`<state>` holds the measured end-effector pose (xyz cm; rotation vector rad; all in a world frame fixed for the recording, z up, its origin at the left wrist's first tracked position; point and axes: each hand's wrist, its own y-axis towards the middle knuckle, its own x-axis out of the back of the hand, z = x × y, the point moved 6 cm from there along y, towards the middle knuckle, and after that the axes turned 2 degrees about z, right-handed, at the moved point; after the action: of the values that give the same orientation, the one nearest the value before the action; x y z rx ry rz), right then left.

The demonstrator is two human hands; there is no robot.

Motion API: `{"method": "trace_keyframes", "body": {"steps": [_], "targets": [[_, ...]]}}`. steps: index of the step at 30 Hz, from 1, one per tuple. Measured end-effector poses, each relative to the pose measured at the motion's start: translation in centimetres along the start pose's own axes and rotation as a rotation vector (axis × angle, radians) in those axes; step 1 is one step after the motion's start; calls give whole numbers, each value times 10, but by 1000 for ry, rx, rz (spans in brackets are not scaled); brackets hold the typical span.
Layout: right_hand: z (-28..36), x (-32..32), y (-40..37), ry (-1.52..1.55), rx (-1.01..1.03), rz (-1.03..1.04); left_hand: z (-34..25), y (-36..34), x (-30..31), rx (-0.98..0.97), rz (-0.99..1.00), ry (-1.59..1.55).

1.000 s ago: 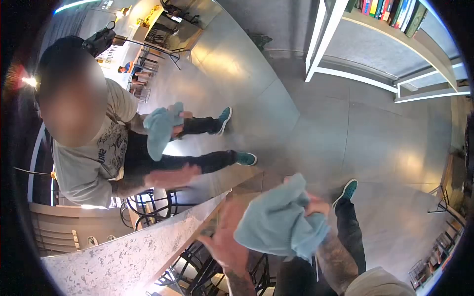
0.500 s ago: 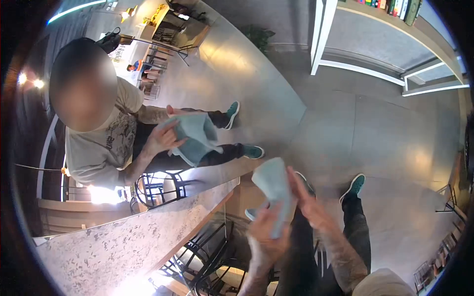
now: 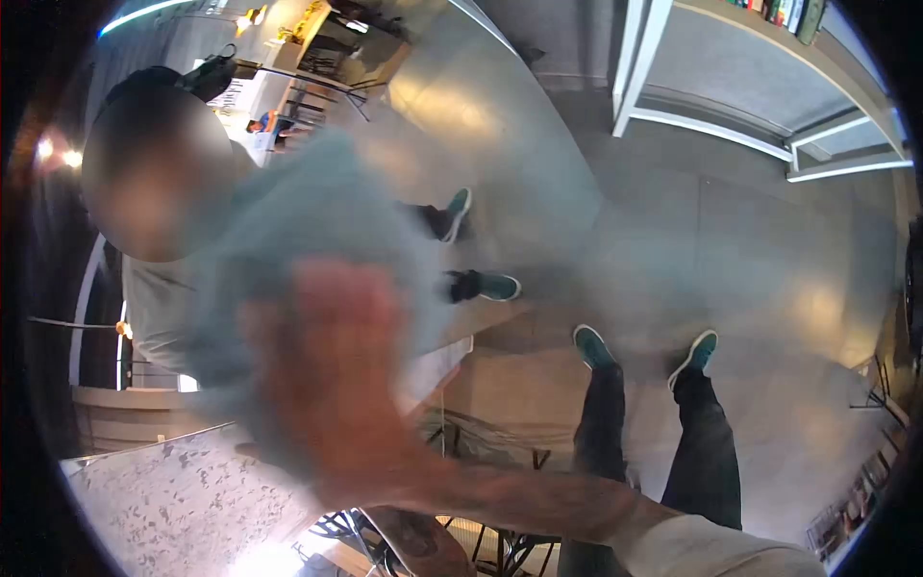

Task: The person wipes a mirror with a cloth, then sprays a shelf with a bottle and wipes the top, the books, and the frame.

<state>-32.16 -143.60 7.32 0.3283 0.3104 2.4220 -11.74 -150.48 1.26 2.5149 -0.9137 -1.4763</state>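
Observation:
A grey-blue cloth (image 3: 327, 202) is raised close in front of my head, spread larger and smeared by motion. Across it lies my right hand (image 3: 346, 385), back toward me, with the cloth behind and around its blurred fingers. My left forearm (image 3: 418, 543) runs low beneath the right arm; the left hand itself is mostly hidden behind the right hand and cloth. Past the cloth stands a person (image 3: 159, 298) in a light T-shirt and green shoes like mine, apparently my reflection in a large mirror. The cloth covers much of that figure's torso.
A speckled tabletop (image 3: 163, 500) stands at lower left, with dark metal chairs (image 3: 519, 548) beside it. My legs and green shoes (image 3: 694, 356) are on the grey floor. A white-framed shelf (image 3: 711, 130) holding books (image 3: 784, 17) is at upper right.
My right hand and the cloth have moved up and left from over my legs, toward the reflected figure. The cloth has spread out. My left hand has gone out of sight behind them.

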Motion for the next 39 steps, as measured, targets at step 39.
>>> {"method": "trace_keyframes", "body": {"steps": [39], "targets": [[-639, 8, -335, -655, 846, 1037, -6, 99, -30, -860, -75, 1278]]}}
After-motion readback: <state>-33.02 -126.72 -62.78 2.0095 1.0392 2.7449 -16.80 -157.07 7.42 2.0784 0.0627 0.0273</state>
